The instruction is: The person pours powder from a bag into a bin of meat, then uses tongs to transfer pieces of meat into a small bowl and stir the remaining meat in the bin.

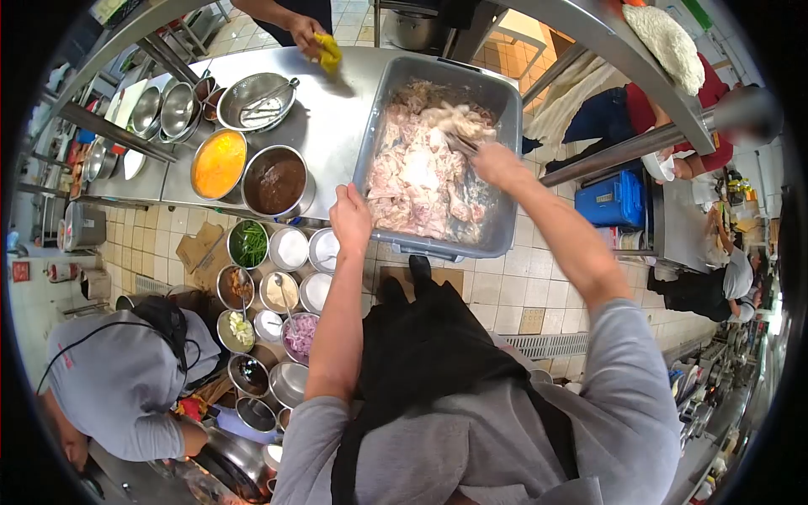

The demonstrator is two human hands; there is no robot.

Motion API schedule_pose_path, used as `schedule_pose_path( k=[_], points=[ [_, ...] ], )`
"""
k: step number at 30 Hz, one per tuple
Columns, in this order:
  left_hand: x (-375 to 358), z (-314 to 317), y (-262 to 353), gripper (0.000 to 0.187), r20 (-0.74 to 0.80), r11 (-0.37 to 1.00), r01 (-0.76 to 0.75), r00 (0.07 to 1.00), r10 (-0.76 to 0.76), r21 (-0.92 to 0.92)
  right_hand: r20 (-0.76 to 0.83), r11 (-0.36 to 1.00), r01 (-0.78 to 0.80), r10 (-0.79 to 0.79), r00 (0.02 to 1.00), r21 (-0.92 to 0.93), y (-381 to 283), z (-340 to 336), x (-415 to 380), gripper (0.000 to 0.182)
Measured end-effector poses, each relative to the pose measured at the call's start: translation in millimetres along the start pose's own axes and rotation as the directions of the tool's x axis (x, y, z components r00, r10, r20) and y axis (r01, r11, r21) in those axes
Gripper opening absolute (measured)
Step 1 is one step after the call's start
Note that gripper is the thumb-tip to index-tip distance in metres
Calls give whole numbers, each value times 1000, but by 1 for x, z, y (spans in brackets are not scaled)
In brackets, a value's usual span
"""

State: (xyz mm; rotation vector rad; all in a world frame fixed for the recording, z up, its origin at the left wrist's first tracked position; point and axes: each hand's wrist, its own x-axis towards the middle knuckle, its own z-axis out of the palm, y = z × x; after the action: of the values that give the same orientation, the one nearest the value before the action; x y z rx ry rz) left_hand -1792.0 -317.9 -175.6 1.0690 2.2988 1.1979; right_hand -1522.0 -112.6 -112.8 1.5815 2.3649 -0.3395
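A large grey tub [515,160] stands at the steel counter's edge, holding pale raw meat pieces [417,181] with a whitish coating. My left hand [350,217] is closed at the tub's left rim, near its front corner. Over the tub's right part, my right hand [498,165] is closed round a metal utensil [459,145] that reaches into the meat. The far end of the utensil is hidden among the pieces.
Left of the tub stand a pot of brown sauce [278,181], a bowl of orange liquid [219,164] and a colander [256,103]. A person's hand holds a yellow cloth [327,54] behind. Several ingredient bowls and a co-worker [126,370] are lower left.
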Motion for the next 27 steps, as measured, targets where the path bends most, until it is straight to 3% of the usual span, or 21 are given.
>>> schedule_pose_path(
  k=[2, 5, 8, 10, 12, 14, 17, 19, 21, 23, 26, 27],
  points=[
    [2, 1, 1, 36, -12, 1000, 5, 1000, -5, -3, -70, 997, 66, -64, 996, 33, -41, 12, 15, 28],
    [-4, 3, 2, 37, -61, 999, 18, 998, -15, 42, 178, 975, 206, -217, 960, 77, -81, -9, -14, 28],
    [-3, 6, 4, 38, -94, 999, 22, 995, -20, 27, 141, 950, 297, -308, 941, 91, -78, -22, -78, 27],
    [-4, 5, 2, 39, -102, 1000, 25, 995, -23, 13, 157, 953, 303, -303, 940, 25, -62, -33, -116, 26],
    [-4, 6, 2, 39, -108, 1000, 14, 994, -12, 14, 270, 959, 279, -257, 928, -47, -48, -69, -149, 27],
    [-1, 7, 0, 39, -86, 1000, 7, 996, -5, 25, 383, 926, 289, -182, 906, -244, -29, -116, -174, 28],
    [-3, 4, 1, 39, -68, 999, 27, 997, -25, 34, 412, 902, 321, -186, 892, -290, -36, -131, -182, 27],
    [-3, 3, 3, 39, -57, 999, 29, 998, -27, 35, 379, 909, 384, -302, 875, -161, -54, -98, -166, 27],
    [-2, 3, 2, 39, -49, 999, 24, 999, -23, 37, 250, 916, 398, -399, 882, 54, -84, -39, -143, 30],
    [1, 1, 1, 39, -48, 999, 24, 999, -22, 32, 224, 933, 359, -349, 910, -2, -122, -15, -120, 29],
    [-6, -4, -3, 41, -38, 999, 26, 999, -25, 35, 377, 996, 86, -89, 922, 24, -124, -45, -76, 25],
    [1, -3, 3, 41, -46, 1000, 8, 999, -7, 27, 265, 989, 144, -128, 956, -42, -111, -40, -57, 23]
  ],
)
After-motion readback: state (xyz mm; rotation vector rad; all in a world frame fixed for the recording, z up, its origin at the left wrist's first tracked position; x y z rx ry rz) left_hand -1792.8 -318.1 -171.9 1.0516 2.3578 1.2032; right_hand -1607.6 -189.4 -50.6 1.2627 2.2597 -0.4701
